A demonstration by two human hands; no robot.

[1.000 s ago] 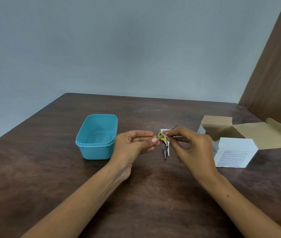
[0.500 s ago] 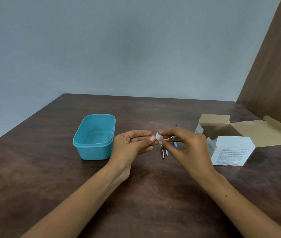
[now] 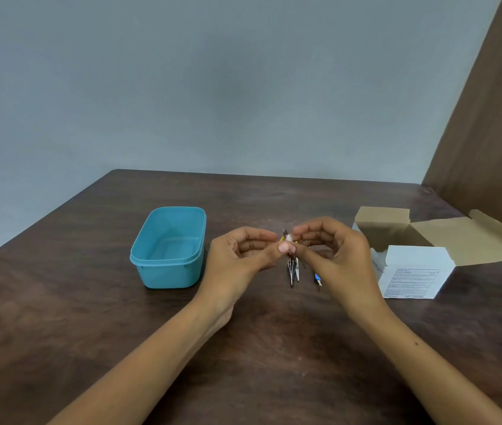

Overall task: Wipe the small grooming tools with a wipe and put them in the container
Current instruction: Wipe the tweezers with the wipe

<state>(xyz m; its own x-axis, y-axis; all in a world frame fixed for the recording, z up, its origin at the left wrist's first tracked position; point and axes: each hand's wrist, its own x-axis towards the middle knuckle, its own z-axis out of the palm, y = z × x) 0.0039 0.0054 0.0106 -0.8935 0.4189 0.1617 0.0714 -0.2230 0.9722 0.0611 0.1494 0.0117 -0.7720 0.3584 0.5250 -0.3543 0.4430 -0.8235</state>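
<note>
While both hands pinch one small tool (image 3: 286, 239) in a white wipe (image 3: 288, 238), fingers clamped, its long axis is unclear. The blue container (image 3: 168, 246) lies beside the left hand (image 3: 237, 256), farther from the right hand (image 3: 335, 253).

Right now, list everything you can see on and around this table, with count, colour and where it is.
container: one, teal, open and looks empty, on the table left of the hands
tools: a few, metal, exact count unclear, lying on the table under the hands; one with a blue part lies just right of them
held tool: one, yellow part showing, pinched between both hands
wipe: one, white, small, at the fingertips round the held tool
box: one, white with brown inside, flaps open, on the table at right
table: one, dark brown wood
wall: grey-blue, behind; brown panel at right
left hand: pinching the held tool
right hand: pinching the wipe
</note>
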